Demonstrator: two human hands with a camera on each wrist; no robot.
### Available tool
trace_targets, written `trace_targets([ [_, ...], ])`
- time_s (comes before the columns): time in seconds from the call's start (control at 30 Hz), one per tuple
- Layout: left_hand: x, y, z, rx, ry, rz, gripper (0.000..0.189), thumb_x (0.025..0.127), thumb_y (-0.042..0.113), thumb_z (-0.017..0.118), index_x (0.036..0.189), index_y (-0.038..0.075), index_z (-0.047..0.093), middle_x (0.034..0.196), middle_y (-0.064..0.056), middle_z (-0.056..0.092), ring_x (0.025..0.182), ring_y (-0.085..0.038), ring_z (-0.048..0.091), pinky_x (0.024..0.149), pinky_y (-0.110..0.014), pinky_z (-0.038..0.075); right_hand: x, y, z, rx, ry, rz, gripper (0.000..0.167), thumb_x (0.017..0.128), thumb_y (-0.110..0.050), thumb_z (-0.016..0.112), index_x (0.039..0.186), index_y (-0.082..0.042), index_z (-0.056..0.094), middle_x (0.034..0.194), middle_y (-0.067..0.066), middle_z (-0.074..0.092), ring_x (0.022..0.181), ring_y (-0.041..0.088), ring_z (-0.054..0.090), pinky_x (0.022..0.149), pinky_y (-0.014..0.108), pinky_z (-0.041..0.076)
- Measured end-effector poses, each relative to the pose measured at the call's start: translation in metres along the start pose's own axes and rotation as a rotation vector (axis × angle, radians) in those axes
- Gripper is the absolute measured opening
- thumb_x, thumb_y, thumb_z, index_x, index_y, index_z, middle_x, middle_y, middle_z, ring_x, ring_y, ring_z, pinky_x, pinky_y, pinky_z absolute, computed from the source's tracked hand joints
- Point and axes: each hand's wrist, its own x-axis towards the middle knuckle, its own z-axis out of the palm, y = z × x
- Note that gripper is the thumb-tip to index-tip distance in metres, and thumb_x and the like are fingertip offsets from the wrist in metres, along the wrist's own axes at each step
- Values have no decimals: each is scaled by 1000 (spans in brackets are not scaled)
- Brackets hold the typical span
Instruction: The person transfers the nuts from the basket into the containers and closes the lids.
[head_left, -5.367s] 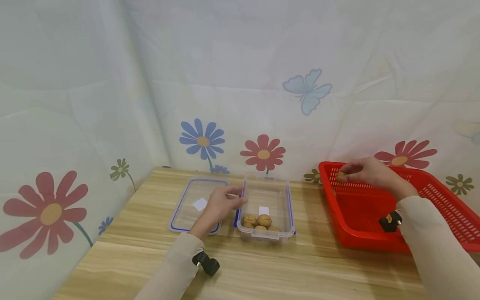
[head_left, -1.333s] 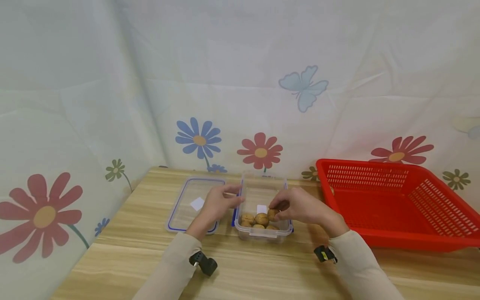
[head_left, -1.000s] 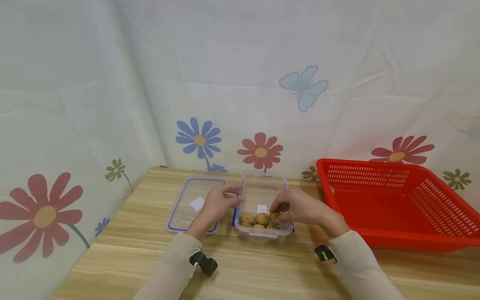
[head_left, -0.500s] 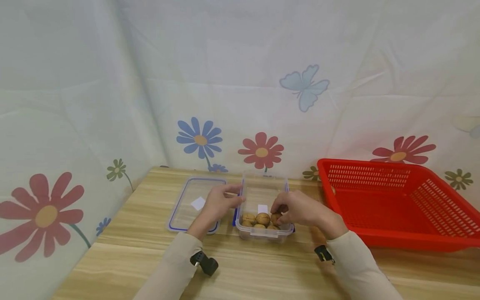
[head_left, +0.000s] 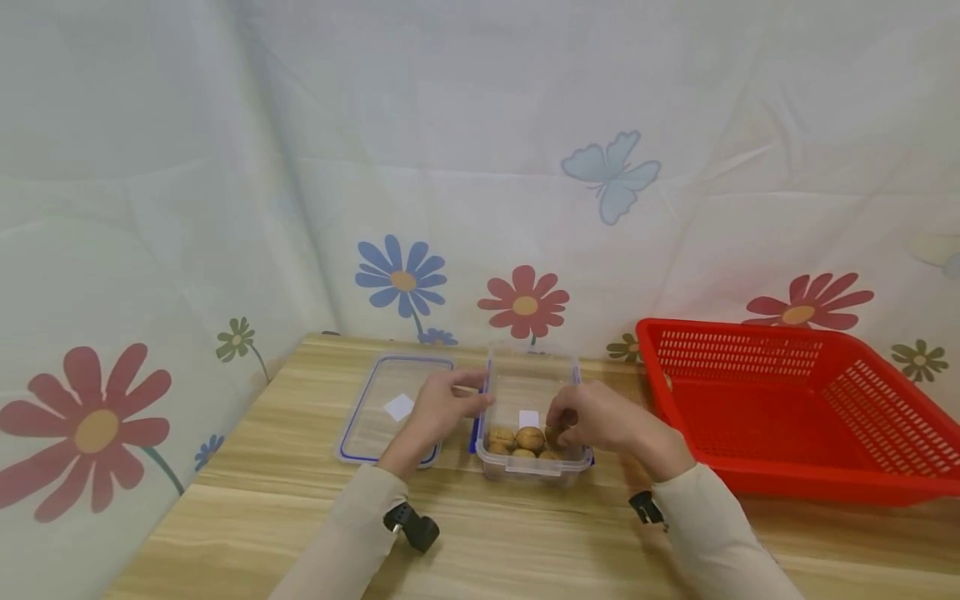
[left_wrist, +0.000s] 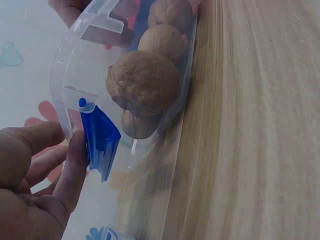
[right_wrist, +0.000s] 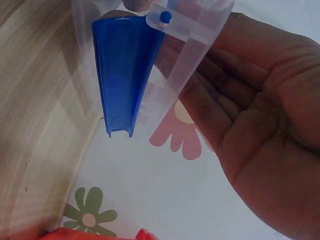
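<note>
A clear plastic storage box [head_left: 573, 461] with blue side latches stands on the table, several walnuts [head_left: 529, 438] gathered at its near end. My left hand [head_left: 438, 408] is at the box's left side, its fairly straight fingers touching the rim beside the blue latch [left_wrist: 100, 140]. Inside the box, the thumb and fingers of my right hand [head_left: 603, 421] pinch a walnut [head_left: 553, 435] by the right wall, low beside the other nuts. In the right wrist view those fingertips are partly hidden behind the box wall and the other latch [right_wrist: 125, 75].
The box's clear lid [head_left: 375, 433] with a blue seal lies on the table [head_left: 480, 550] to the left. On the right stands a red perforated basket [head_left: 750, 475], with a small brown bit of something at its left wall. A flowered curtain [head_left: 450, 167] hangs behind the table.
My right hand has come from the red basket into the box with a walnut, then lowered the nut slightly among the others. The left hand has stayed at the rim.
</note>
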Motion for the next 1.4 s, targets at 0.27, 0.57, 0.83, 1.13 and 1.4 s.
trace_targets([
  [0.27,-1,2,0,1,6,-11,44,98,10,78,140,1,68,130,-16,71,99,-28,76,85,-43,62,-3,7,-3,101,15,-5,18,88,-3,86,106,-5,81,99,4,77,87,15,70,83,33,62],
  [0.57,-1,3,1,-6,1,-17,43,98,10,78,139,0,68,131,-16,71,98,-27,76,85,-43,62,-14,6,-17,150,61,-9,24,91,-7,85,114,-8,80,107,1,76,96,18,73,89,39,62],
  [0.83,-1,3,0,3,4,-10,43,98,11,78,139,1,68,131,-17,71,101,-27,75,84,-41,62,-29,-3,-48,154,154,40,27,92,-11,85,119,-9,79,110,0,77,99,20,73,88,38,62],
  [1.13,-1,3,1,-10,9,-26,42,99,10,77,139,1,68,131,-16,71,100,-27,76,85,-44,62,-43,-7,-88,78,248,86,32,92,-12,85,123,-8,77,114,3,77,103,23,73,95,46,60],
  [1.4,0,0,1,-3,14,-18,41,99,9,77,138,2,69,132,-17,71,100,-28,76,86,-43,62,-48,8,-114,39,258,132,34,95,-14,83,127,-5,75,117,9,77,105,27,74,97,49,58],
])
